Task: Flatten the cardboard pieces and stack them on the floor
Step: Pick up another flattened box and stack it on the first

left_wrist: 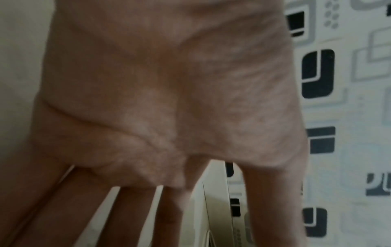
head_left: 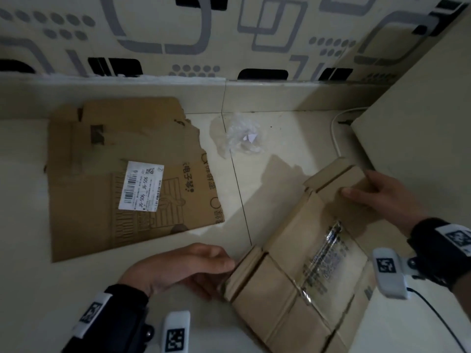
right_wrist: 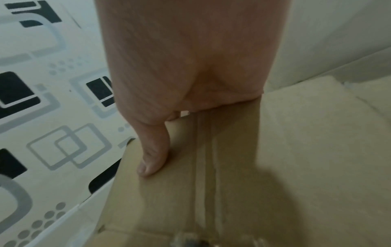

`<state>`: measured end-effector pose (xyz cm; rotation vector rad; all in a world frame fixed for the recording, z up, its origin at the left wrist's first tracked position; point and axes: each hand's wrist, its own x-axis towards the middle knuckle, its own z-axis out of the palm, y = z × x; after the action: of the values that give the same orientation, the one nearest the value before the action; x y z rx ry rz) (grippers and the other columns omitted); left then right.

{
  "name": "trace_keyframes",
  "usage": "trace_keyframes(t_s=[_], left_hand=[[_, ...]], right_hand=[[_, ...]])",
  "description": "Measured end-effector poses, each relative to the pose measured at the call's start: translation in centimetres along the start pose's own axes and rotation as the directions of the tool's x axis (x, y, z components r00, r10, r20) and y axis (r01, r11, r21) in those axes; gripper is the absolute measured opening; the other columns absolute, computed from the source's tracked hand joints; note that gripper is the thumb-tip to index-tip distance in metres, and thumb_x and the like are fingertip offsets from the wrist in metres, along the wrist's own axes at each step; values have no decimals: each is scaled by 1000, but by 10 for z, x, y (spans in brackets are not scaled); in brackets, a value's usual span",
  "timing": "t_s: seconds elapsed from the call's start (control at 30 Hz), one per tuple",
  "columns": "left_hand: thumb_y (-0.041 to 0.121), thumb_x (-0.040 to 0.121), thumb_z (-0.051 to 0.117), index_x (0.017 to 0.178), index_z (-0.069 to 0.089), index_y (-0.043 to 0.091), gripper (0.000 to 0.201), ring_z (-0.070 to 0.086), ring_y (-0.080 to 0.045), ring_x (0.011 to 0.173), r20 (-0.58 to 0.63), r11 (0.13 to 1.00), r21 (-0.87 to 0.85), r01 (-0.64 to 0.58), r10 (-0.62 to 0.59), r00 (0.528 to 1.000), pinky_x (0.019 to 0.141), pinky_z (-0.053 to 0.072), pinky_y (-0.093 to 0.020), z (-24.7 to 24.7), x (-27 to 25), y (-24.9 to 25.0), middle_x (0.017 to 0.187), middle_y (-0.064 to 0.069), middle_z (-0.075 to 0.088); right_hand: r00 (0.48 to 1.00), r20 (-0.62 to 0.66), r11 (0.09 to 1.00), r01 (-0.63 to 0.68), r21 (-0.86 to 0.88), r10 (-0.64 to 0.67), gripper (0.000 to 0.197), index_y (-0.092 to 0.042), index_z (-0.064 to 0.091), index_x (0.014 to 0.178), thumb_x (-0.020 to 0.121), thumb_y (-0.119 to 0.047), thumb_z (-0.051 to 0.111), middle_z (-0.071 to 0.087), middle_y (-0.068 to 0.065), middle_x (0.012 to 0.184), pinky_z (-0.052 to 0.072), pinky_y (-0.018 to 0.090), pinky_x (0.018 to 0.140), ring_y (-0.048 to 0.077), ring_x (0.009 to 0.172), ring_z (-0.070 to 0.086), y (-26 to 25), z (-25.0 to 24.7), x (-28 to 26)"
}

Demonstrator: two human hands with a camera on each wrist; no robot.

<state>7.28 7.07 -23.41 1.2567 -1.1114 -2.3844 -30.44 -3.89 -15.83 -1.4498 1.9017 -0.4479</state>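
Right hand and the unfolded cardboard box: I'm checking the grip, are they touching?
Touching. In the right wrist view, the right hand lays its thumb flat on the cardboard box near its edge.

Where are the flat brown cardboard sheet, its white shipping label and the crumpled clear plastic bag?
flat brown cardboard sheet (head_left: 84, 200): head view, bare left part.
white shipping label (head_left: 141, 186): head view, middle.
crumpled clear plastic bag (head_left: 242, 138): head view, middle.

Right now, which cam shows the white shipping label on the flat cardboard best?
Head view: the white shipping label lies whole and unobstructed on the flat cardboard. Left wrist shows the left hand and wallpaper; right wrist shows the held cardboard piece, no label.
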Motion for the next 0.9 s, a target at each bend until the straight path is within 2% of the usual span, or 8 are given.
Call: trace_keyframes(t_s=[0.13, 0.27, 0.37, 0.5, 0.57, 0.63, 0.77, 0.9], left_hand=[[40, 76, 87, 129, 64, 4, 68, 71, -44, 100, 18, 972, -227, -61, 67, 998, 85, 57, -43, -9, -3, -19, 120, -32, 70], [23, 71, 92, 138, 63, 19, 74, 70, -42, 101, -53, 917, -355, -181, 174, 983, 89, 56, -52, -11, -6, -21, 130, -28, 66], [4, 76, 86, 140, 60, 20, 71, 69, -42, 109, -183, 897, -353, -266, 213, 960, 92, 55, -57, -10, 0, -20, 134, -20, 63], [27, 54, 98, 129, 64, 14, 83, 75, -23, 106, -314, 895, -307, -324, 226, 922, 83, 60, -31, -6, 11, -8, 117, -11, 78], [33, 53, 96, 118, 66, 21, 73, 77, -12, 100, -315, 910, -262, -323, 235, 919, 79, 58, -21, -5, 9, -2, 105, 1, 82], [20, 70, 85, 124, 66, 23, 57, 75, -16, 108, -250, 929, -226, -293, 236, 939, 85, 58, -26, -1, 3, -1, 111, 4, 81], [19, 80, 80, 140, 53, 28, 67, 74, -39, 106, -249, 925, -200, -324, 272, 930, 82, 61, -47, 1, -9, 3, 125, -10, 75], [10, 83, 66, 139, 52, 26, 60, 74, -52, 91, -423, 862, -201, -466, 352, 835, 71, 64, -45, -22, -35, 11, 119, -20, 75]], right_hand=[[989, -117, 993, -84, 82, 93, 54, -31, 58, 92, 58, -67, 80, 60, 7, 106, 41, 31, 64, 26, 92, 58, 16, 2, 2], [969, -211, 976, -82, 199, 124, 69, -12, 57, 135, 78, -45, 79, 57, 10, 118, 41, 33, 80, 23, 104, 52, 16, 3, 2], [960, -235, 957, -88, 278, 156, 66, -5, 53, 139, 84, -34, 75, 56, 12, 120, 38, 34, 89, 24, 104, 52, 16, 2, 1], [940, -267, 922, -101, 373, 211, 83, -13, 55, 139, 71, -52, 81, 59, 7, 132, 45, 47, 105, 29, 117, 57, 18, 0, 1], [934, -260, 885, -106, 453, 245, 72, -13, 63, 125, 69, -53, 83, 69, 8, 113, 55, 45, 89, 27, 99, 66, 18, -2, 2], [938, -223, 842, -114, 528, 266, 49, -13, 66, 117, 79, -41, 78, 71, 8, 98, 54, 37, 73, 23, 81, 66, 18, -3, 4], [927, -244, 801, -90, 592, 284, 94, -18, 69, 123, 44, -67, 86, 73, 7, 115, 54, 50, 94, 29, 104, 69, 11, 2, 10], [979, -128, 732, -29, 681, 158, 36, -22, 76, 100, 72, -43, 82, 78, -1, 98, 60, 28, 67, 10, 84, 75, -27, 20, 9]])
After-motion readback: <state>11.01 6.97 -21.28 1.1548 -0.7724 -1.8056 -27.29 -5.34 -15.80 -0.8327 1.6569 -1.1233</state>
